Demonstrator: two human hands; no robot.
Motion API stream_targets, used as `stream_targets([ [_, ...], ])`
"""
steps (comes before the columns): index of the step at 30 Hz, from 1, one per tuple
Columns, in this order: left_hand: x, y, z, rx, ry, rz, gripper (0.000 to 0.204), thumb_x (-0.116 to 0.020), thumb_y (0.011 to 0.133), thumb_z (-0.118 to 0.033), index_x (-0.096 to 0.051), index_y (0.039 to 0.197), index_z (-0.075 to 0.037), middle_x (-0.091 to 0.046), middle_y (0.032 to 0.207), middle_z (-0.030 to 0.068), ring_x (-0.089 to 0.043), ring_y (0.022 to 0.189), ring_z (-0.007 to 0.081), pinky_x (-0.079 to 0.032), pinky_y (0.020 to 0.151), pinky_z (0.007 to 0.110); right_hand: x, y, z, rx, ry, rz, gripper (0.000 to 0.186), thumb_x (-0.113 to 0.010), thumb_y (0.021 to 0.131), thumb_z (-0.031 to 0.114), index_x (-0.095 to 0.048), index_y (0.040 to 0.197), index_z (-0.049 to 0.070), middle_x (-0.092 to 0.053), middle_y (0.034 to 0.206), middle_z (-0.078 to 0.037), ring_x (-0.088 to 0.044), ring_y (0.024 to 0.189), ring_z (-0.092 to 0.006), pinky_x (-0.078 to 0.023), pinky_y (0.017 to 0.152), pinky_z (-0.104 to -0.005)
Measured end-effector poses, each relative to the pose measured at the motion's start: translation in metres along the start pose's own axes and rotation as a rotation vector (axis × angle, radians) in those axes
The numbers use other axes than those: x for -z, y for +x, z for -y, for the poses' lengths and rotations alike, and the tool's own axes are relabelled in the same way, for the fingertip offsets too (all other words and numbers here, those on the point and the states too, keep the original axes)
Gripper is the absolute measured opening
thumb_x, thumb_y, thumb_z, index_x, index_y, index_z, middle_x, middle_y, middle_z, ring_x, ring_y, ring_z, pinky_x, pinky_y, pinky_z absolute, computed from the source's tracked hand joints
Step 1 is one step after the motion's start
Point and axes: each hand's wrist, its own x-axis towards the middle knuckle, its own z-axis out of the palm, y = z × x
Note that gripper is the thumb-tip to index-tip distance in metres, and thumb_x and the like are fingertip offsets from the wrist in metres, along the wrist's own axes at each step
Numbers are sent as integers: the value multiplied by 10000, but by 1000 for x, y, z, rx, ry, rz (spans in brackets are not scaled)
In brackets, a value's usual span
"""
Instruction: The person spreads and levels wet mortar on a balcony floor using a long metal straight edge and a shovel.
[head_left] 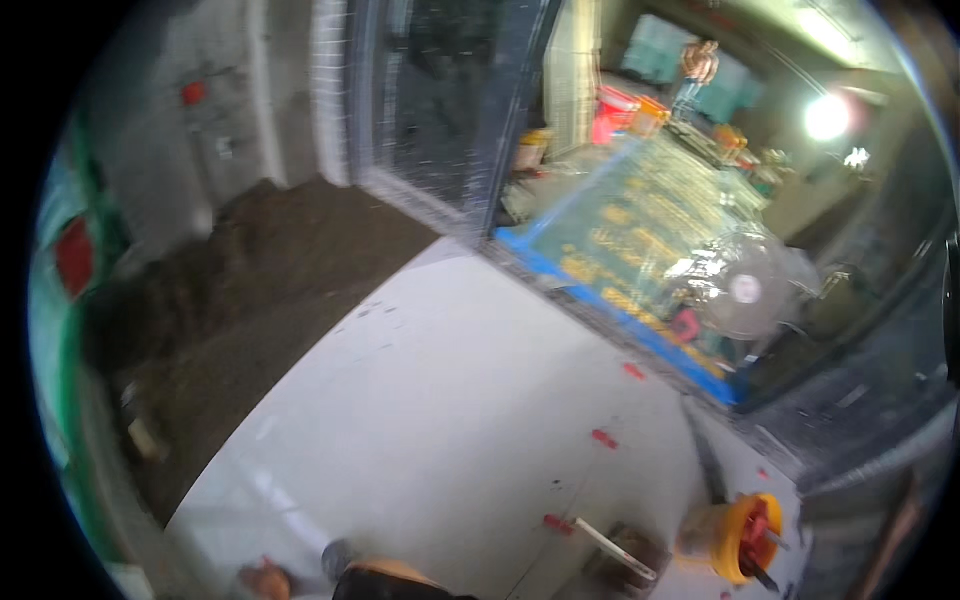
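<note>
At the lower edge a small, blurred skin-coloured shape, apparently my left hand (264, 579), is low over the pale floor tiles (440, 390). Its fingers are smeared, so neither their pose nor any held thing can be made out. Beside it are a rounded grey thing (340, 558) and dark clothing over my leg (385, 585). My right hand is out of view. Several small red tile clips (605, 439) line a joint between the tiles. Near the nearest clip, a tool with a long pale handle (615, 549) lies across a brownish-grey, blurred object (640, 560).
A yellow-rimmed bucket (735, 540) with red pieces and tools stands at lower right. Dark, rough mortar (280, 250) borders the tiles on the left. Beyond the dark-framed doorway are blue edging tape (630, 320), a round fan (745, 288), buckets (615, 112) and a standing person (697, 70).
</note>
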Motion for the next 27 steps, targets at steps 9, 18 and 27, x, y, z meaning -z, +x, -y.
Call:
stream_targets([
  [9, -45, 93, -39, 330, -473, 428, 655, -509, 976, -393, -426, 1394, 104, -470, 1398, 303, -438, 1315, 449, -322, 1079, 602, -295, -173, 198, 199, 424, 184, 572, -749, 877, 316, -584, 1255, -81, -619, 1232, -142, -589, 1072, -207, -436, 966, -326],
  [18, -11, 126, -69, 109, -107, 580, 721, -314, 1017, -462, -202, 1525, 36, -189, 1588, 249, -181, 1470, 418, -164, 1175, 537, -473, -448, 253, 238, 139, 755, 484, -759, 867, 294, -610, 1225, 4, -624, 1051, -153, -584, 988, -271, -431, 933, -386],
  [27, -2, 137, -57, 93, -172, 754, 784, -352, 981, -435, -103, 1523, 74, -77, 1590, 302, -82, 1475, 469, -83, 1168, 593, -515, -562, 225, 193, -195, 1300, 307, -721, 819, 130, -632, 1063, -35, -667, 965, -104, -609, 885, -215, -475, 818, -370],
])
